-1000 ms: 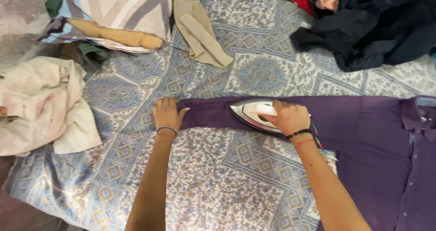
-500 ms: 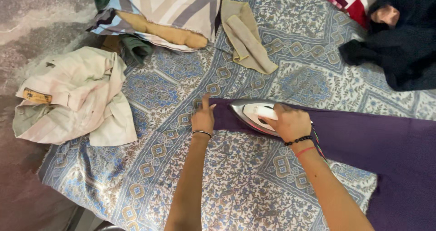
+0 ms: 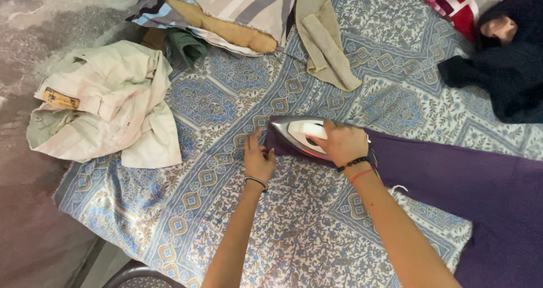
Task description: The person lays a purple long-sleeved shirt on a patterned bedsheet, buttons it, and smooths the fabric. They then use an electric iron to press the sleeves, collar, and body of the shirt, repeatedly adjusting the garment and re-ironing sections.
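Note:
My right hand (image 3: 342, 144) grips the handle of a white and grey clothes iron (image 3: 297, 136), which rests flat on the end of a purple shirt sleeve (image 3: 430, 169). The sleeve lies across a blue patterned cloth (image 3: 226, 107) and runs off to the right. My left hand (image 3: 258, 159) presses flat on the cloth at the sleeve's cuff, just left of the iron's tip, fingers spread.
A crumpled cream garment (image 3: 107, 104) lies at the cloth's left edge. A striped cloth with a tan piece (image 3: 237, 11) and a folded olive cloth (image 3: 325, 44) sit at the top. Dark and red clothes (image 3: 503, 56) are heaped at the top right.
The iron has slid left along the sleeve to its cuff end. My left hand stays at the cuff. The view has shifted left, showing more of the cream garment.

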